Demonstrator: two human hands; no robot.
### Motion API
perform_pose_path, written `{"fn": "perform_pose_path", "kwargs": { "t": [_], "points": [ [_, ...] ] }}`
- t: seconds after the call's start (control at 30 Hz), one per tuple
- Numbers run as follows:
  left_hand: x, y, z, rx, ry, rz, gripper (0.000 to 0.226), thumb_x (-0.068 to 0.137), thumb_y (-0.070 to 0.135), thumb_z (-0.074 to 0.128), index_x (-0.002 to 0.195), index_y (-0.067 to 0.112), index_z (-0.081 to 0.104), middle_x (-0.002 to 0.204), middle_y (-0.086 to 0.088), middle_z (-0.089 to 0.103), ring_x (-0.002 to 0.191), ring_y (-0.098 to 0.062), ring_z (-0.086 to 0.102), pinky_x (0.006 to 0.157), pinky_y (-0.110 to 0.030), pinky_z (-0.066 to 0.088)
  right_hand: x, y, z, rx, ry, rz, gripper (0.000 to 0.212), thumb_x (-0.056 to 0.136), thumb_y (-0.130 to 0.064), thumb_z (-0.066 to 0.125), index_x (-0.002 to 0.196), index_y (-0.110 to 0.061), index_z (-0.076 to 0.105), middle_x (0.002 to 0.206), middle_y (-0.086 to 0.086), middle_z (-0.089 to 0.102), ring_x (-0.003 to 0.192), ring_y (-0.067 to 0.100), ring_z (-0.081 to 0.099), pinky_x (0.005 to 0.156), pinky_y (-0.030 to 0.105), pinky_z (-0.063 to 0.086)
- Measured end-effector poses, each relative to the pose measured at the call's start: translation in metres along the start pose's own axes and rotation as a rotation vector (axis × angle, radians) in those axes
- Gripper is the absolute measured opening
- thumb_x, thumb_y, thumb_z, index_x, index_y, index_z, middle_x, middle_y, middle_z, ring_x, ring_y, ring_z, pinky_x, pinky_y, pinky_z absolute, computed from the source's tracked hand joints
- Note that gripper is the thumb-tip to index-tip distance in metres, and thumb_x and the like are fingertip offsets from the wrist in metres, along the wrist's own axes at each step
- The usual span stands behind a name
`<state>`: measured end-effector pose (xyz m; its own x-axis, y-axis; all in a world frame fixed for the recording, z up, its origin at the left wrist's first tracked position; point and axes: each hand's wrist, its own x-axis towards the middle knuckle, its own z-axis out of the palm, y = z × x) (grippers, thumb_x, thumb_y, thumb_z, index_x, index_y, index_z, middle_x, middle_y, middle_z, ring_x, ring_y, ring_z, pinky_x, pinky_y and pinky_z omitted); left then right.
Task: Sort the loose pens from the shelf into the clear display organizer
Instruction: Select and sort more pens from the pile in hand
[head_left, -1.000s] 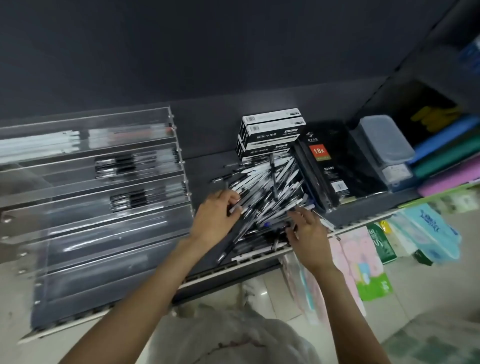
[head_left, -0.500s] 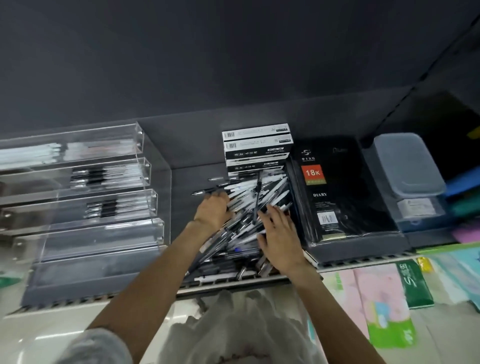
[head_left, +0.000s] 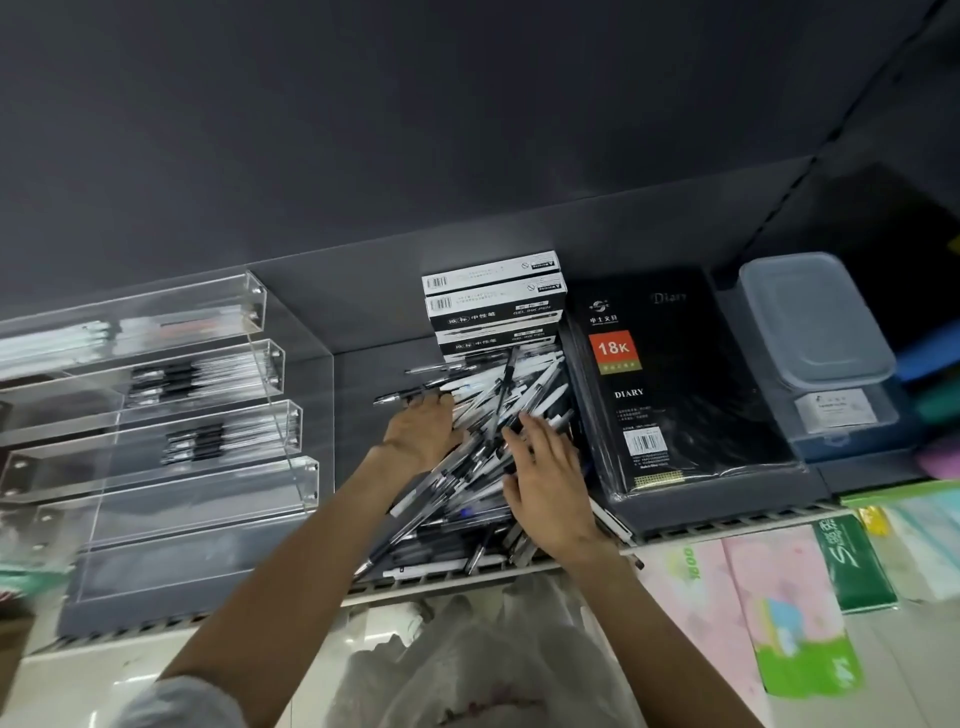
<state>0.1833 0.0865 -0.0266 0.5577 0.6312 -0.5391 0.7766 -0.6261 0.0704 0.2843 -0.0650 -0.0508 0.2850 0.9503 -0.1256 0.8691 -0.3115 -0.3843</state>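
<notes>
A heap of loose black and white pens (head_left: 524, 384) lies on the dark shelf between the organizer and a diary. My left hand (head_left: 421, 431) sits on the heap's left side with its fingers curled into the pens. Several pens stick out from under its palm toward the shelf's front. My right hand (head_left: 550, 483) lies on the heap's right side, its fingers spread and straight. The clear display organizer (head_left: 291, 431) stands to the left in stepped tiers. Its upper tiers hold black and white pens, and the lower tiers look bare.
Stacked gel pen boxes (head_left: 493, 301) stand behind the heap. A black wrapped diary (head_left: 675, 395) lies right of it, then a lidded plastic box (head_left: 815, 322). Below the shelf edge (head_left: 727, 525) are a white plastic bag (head_left: 493, 654) and coloured packets (head_left: 779, 613).
My right hand has moved from the shelf's front edge up onto the heap. My left hand has stayed on the heap's left side. The view has shifted toward the diary.
</notes>
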Motion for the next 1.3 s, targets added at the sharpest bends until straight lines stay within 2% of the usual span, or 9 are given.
{"fn": "perform_pose_path", "kwargs": {
  "t": [0.1, 0.17, 0.33, 0.57, 0.87, 0.97, 1.07, 1.17, 1.3],
  "points": [
    [-0.008, -0.003, -0.006, -0.035, 0.014, 0.049, 0.035, 0.102, 0.034, 0.035, 0.121, 0.005, 0.04, 0.12, -0.017, 0.057, 0.105, -0.032, 0.058, 0.082, -0.036, 0.042, 0.012, 0.0, -0.004, -0.013, 0.238, -0.118, 0.044, 0.081, -0.015, 0.068, 0.123, -0.012, 0.059, 0.128, 0.009, 0.058, 0.124, 0.027, 0.05, 0.105, 0.046, 0.04],
    [-0.012, -0.004, -0.009, -0.028, 0.05, 0.068, 0.032, 0.102, 0.032, 0.033, 0.116, 0.005, 0.04, 0.114, -0.019, 0.06, 0.102, -0.035, 0.059, 0.08, -0.038, 0.042, 0.035, -0.004, -0.015, -0.058, 0.276, -0.228, 0.047, 0.079, -0.013, 0.07, 0.125, -0.013, 0.058, 0.127, 0.008, 0.059, 0.123, 0.026, 0.051, 0.106, 0.044, 0.037],
    [-0.019, 0.0, -0.01, 0.08, 0.116, 0.1, 0.022, 0.101, 0.021, 0.037, 0.115, 0.005, 0.041, 0.107, -0.016, 0.063, 0.097, -0.034, 0.063, 0.077, -0.04, 0.048, 0.085, -0.012, -0.028, -0.227, -0.041, -0.364, 0.054, 0.089, -0.025, 0.061, 0.137, -0.01, 0.042, 0.15, 0.011, 0.032, 0.143, 0.027, 0.018, 0.117, 0.044, 0.011],
    [-0.032, -0.003, -0.024, 0.248, 0.202, 0.119, 0.028, 0.103, 0.029, 0.031, 0.117, 0.007, 0.041, 0.108, -0.012, 0.065, 0.096, -0.032, 0.065, 0.072, -0.038, 0.049, 0.095, -0.01, -0.036, -0.241, 0.062, -0.493, 0.033, 0.078, -0.021, 0.072, 0.106, -0.006, 0.064, 0.113, 0.01, 0.065, 0.118, 0.029, 0.051, 0.108, 0.045, 0.033],
    [-0.069, -0.03, -0.019, 0.007, 0.214, -0.021, 0.039, 0.102, 0.037, 0.032, 0.129, 0.01, 0.041, 0.109, -0.015, 0.066, 0.1, -0.037, 0.063, 0.078, -0.041, 0.047, 0.093, -0.044, -0.042, -0.257, 0.084, -0.702, 0.035, 0.082, -0.026, 0.068, 0.113, -0.011, 0.061, 0.117, 0.008, 0.062, 0.119, 0.027, 0.049, 0.109, 0.045, 0.03],
    [-0.08, -0.037, -0.014, -0.324, 0.209, -0.107, 0.03, 0.101, 0.036, 0.036, 0.106, 0.009, 0.049, 0.083, -0.012, 0.064, 0.081, -0.036, 0.062, 0.068, -0.037, 0.044, 0.092, -0.056, -0.042, -0.157, 0.089, -0.661, 0.048, 0.081, -0.023, 0.071, 0.125, -0.014, 0.056, 0.135, 0.011, 0.051, 0.13, 0.03, 0.04, 0.113, 0.049, 0.025],
    [-0.09, -0.037, -0.01, -0.62, 0.192, -0.179, 0.031, 0.1, 0.035, 0.041, 0.072, 0.02, 0.039, 0.064, 0.003, 0.047, 0.061, -0.018, 0.047, 0.056, -0.031, 0.032, 0.085, -0.055, -0.042, -0.08, 0.001, -0.568, 0.063, 0.091, -0.028, 0.059, 0.146, -0.027, 0.03, 0.155, 0.012, 0.022, 0.143, 0.03, 0.016, 0.118, 0.049, 0.011],
    [-0.098, -0.03, -0.003, -1.097, 0.1, -0.209, 0.029, 0.099, 0.032, 0.046, 0.075, 0.016, 0.046, 0.063, 0.004, 0.043, 0.048, -0.006, 0.038, 0.045, -0.018, 0.03, 0.075, -0.056, -0.039, 0.085, -0.028, -0.502, 0.069, 0.091, -0.019, 0.057, 0.148, -0.033, 0.021, 0.157, 0.009, 0.015, 0.145, 0.025, 0.009, 0.118, 0.046, 0.015],
    [-0.105, -0.018, 0.002, -1.59, 0.108, -0.103, 0.019, 0.099, 0.025, 0.045, 0.094, 0.008, 0.053, 0.065, 0.003, 0.038, 0.046, -0.003, 0.031, 0.039, -0.014, 0.025, 0.055, -0.069, -0.046, 0.625, 0.21, -0.227, 0.079, 0.083, 0.002, 0.059, 0.148, -0.025, 0.023, 0.157, 0.0, 0.013, 0.144, 0.013, 0.009, 0.111, 0.01, 0.015]
  ]
}}
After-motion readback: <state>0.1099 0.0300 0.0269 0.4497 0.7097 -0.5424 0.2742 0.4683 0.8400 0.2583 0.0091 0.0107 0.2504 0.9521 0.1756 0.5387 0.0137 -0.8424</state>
